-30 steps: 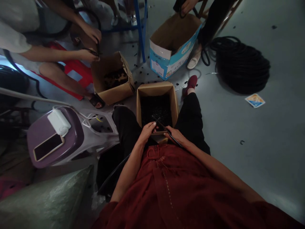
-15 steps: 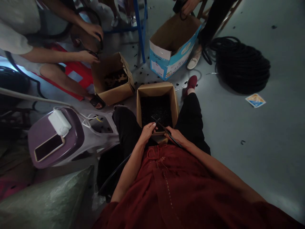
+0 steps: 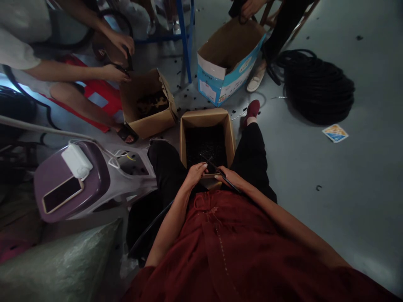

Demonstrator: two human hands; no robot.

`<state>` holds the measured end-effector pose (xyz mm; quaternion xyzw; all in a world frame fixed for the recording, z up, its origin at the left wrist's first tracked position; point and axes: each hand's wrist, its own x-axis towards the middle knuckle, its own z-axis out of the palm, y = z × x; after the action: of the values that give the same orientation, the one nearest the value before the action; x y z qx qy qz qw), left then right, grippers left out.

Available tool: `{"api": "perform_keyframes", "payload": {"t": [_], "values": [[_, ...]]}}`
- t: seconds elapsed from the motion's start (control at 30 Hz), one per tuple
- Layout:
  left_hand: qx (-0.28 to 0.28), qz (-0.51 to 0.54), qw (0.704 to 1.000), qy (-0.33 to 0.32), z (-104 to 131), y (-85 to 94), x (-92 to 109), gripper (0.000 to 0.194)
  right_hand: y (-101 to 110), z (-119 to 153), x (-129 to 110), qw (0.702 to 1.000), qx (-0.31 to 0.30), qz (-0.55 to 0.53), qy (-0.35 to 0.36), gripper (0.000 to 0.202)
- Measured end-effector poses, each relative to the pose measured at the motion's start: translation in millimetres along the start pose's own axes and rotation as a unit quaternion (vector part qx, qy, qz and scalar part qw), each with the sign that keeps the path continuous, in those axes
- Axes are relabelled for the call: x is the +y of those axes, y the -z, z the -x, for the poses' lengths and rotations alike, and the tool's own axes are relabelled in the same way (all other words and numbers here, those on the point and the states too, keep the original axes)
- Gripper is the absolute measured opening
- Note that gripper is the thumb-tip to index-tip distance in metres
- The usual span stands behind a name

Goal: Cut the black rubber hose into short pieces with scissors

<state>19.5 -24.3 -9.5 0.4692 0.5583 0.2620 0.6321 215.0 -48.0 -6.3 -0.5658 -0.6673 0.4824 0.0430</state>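
Best work over the mid-frame box [image 3: 204,118], right hand [image 3: 231,178] gripping the dark tool [image 3: 212,164]; I can't tell what the left hand [image 3: 195,173] grasps.

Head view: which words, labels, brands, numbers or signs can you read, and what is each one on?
No text is readable.
Blue-and-white open cardboard carton: printed marks on its sides, too blurred to read.
Small flat orange, white and blue card on the grey floor: any lettering is too small to make out.
Dark-screened phone with a pale edge: no text visible.
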Motion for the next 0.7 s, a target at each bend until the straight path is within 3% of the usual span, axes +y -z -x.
{"api": "perform_keyframes", "payload": {"t": [0.13, 0.43, 0.7], "values": [[-0.001, 0.008, 1.000, 0.009, 1.2, -1.5, 0.9, 0.037, -3.9, 0.3, 3.1, 1.000, 0.015, 0.014, 0.023, 0.030], [0.027, 0.058, 0.998, 0.025, 0.5, -6.6, -2.2, 0.032, -5.1, 0.1, -0.5, 0.999, 0.018, 0.031, 0.001, 0.021], [0.053, 0.010, 0.998, 0.024, -4.7, -7.1, -8.7, 0.027, -12.2, -2.1, 6.2, 0.997, 0.034, 0.056, -0.045, 0.020]]}}
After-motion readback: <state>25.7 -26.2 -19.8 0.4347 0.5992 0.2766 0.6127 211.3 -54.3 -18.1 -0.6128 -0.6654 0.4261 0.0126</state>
